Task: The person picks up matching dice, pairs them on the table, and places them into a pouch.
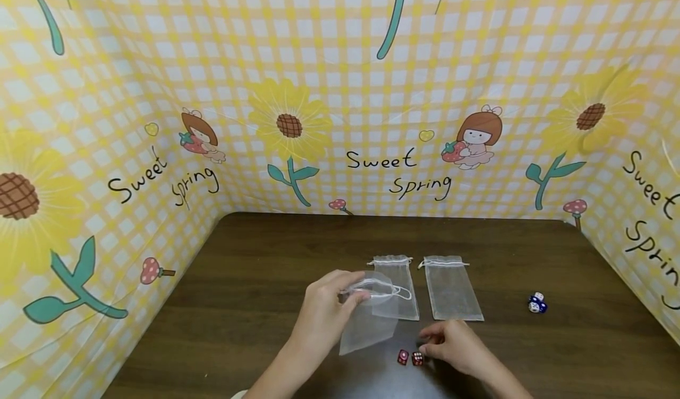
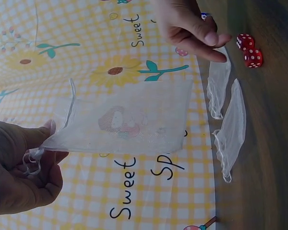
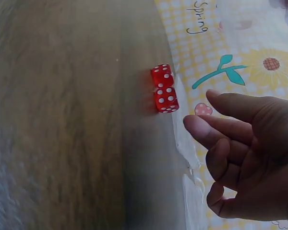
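Observation:
My left hand point(image 1: 324, 307) pinches a sheer white drawstring pouch point(image 1: 369, 328) near its mouth, between thumb and fingers. The pouch hangs above the table, see-through, with its cord looping out at the top; no contents show in it in the left wrist view. Two translucent red dice with white dots, one die point(image 1: 403, 357) beside another point(image 1: 417, 358), lie at the front of the table. Just right of them is my right hand point(image 1: 451, 343), thumb and forefinger apart and nothing between them. Its fingertips stop short of the dice in the right wrist view point(image 3: 166, 99).
Two more sheer pouches, a left one point(image 1: 406, 310) partly behind the held pouch and a right one point(image 1: 451, 290), lie flat on the dark wooden table point(image 1: 239, 304). A small cluster of blue and white dice point(image 1: 536, 303) sits at the right. Yellow checked cloth point(image 1: 340, 110) surrounds the table.

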The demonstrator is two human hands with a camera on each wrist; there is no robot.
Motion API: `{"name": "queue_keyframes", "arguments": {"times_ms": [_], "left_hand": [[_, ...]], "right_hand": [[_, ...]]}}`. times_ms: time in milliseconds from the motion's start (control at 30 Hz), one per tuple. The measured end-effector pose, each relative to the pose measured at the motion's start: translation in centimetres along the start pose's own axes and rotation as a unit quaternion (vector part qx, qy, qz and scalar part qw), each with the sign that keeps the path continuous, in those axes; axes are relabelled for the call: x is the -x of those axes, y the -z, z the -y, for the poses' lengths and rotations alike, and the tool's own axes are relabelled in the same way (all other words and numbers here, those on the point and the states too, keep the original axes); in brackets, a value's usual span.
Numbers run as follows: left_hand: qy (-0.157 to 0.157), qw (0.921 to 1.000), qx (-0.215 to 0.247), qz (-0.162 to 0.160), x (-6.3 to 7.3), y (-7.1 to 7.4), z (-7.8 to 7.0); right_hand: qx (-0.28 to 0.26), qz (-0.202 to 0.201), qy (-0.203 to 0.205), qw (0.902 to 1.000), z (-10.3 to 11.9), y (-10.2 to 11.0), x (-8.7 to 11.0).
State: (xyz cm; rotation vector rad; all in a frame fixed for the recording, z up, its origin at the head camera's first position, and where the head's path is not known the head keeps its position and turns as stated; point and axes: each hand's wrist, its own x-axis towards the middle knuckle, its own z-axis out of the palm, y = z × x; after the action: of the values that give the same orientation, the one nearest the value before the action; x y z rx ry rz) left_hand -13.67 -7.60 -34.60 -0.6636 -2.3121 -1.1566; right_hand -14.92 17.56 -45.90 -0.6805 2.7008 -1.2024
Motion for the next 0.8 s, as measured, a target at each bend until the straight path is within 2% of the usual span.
{"name": "queue_keyframes", "arguments": {"times_ms": [300, 533, 800], "left_hand": [[-0.001, 0.9999, 0.011, 0.006, 0.0, -0.2, -0.2], [-0.011, 0.9999, 0.007, 0.008, 0.1, -0.3, -0.1], [-0.018, 0.9998, 0.007, 0.007, 0.2, -0.5, 0.0]], "right_hand": [[0.028, 0.014, -0.002, 0.9995, 0.0, -1.1, 0.0], [0.059, -0.001, -0.022, 0.9980, 0.3, -1.6, -0.1], [0.075, -0.020, -0.025, 0.9967, 0.5, -1.7, -0.1]]}}
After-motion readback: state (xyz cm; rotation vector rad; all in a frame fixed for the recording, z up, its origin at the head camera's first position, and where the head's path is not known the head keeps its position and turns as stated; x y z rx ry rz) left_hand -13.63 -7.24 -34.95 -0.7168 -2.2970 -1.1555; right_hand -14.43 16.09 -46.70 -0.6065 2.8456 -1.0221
